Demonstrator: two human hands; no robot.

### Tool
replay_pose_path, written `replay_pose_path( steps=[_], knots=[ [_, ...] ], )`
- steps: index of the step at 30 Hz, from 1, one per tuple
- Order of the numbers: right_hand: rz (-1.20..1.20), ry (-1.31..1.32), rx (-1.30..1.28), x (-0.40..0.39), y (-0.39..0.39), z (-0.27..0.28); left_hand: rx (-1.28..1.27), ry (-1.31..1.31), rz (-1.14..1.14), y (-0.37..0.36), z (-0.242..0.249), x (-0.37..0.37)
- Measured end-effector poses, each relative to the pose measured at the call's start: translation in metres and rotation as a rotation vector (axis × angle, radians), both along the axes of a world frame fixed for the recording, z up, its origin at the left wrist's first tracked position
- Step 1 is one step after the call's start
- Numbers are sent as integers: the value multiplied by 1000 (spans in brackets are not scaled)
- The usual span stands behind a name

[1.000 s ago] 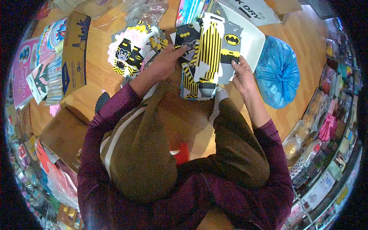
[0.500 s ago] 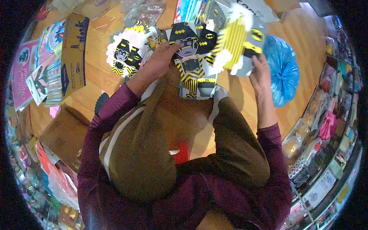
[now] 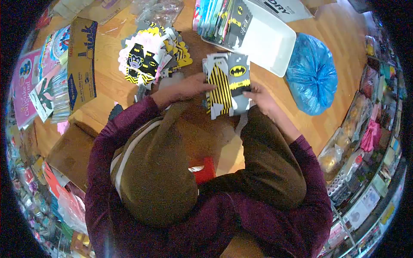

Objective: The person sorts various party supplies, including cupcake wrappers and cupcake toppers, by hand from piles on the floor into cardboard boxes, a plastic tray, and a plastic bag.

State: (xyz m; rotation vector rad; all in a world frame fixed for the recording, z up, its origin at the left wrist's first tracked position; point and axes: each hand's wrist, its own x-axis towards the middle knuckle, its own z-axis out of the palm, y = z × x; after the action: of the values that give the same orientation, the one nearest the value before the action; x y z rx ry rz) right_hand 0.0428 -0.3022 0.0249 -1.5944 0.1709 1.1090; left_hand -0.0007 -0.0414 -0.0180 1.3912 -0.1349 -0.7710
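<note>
Between my hands is a stack of Batman card cutouts [image 3: 238, 88], in yellow and black stripes with grey panels and a bat emblem. My left hand [image 3: 193, 88] closes on its left edge. At the right edge, my right hand [image 3: 263, 99] grips with the thumb on top. The stack is held above the floor, in front of my bent legs. Left of it lies a loose pile of scalloped and Batman-printed cutouts [image 3: 144, 62]. Beyond the stack, a white plastic bin [image 3: 269, 53] holds several upright flat packs [image 3: 221, 21] along its left side.
A tied blue plastic bag [image 3: 313, 75] sits at the right of the bin. A brown carton [image 3: 84, 64] with flat packs stands at the left. Clear plastic wrap [image 3: 159, 10] lies at the back. Shelves of packaged goods [image 3: 361, 129] curve along the right.
The cutouts that were apart in front of my left hand and in my right hand are now together in one stack. My right hand has moved left and nearer; the bin is now uncovered.
</note>
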Motion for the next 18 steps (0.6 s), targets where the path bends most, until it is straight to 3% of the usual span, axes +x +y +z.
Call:
replay_pose_path(
  steps=[1,3,5,9,10,12,13,15,16,18],
  knots=[
    [-3,63,-10,-8,-4,-4,-22,-63,-62,-7,-17,-7],
    [290,-180,-39,-20,-25,-42,-140,83,-98,-12,-24,-12],
    [283,-153,-110,-27,-31,-59,131,91,-157,-6,-4,-15],
    [94,-143,3,-23,-29,-65,292,56,-129,-6,-53,-16],
    [96,-208,-40,-19,-30,-73,316,120,-152,-2,24,-2],
    [157,-476,-176,-13,-29,-79,419,71,-118,-5,18,-3],
    [157,-473,-176,-9,-27,-78,523,22,-81,-5,12,-4],
    [352,-671,-533,1,-17,-61,556,24,0,-4,-35,-13],
    [355,-607,-555,7,-6,-35,588,22,85,-4,-31,-11],
    [277,-612,-567,11,-15,-56,503,-9,111,-2,-23,-13]
  ],
)
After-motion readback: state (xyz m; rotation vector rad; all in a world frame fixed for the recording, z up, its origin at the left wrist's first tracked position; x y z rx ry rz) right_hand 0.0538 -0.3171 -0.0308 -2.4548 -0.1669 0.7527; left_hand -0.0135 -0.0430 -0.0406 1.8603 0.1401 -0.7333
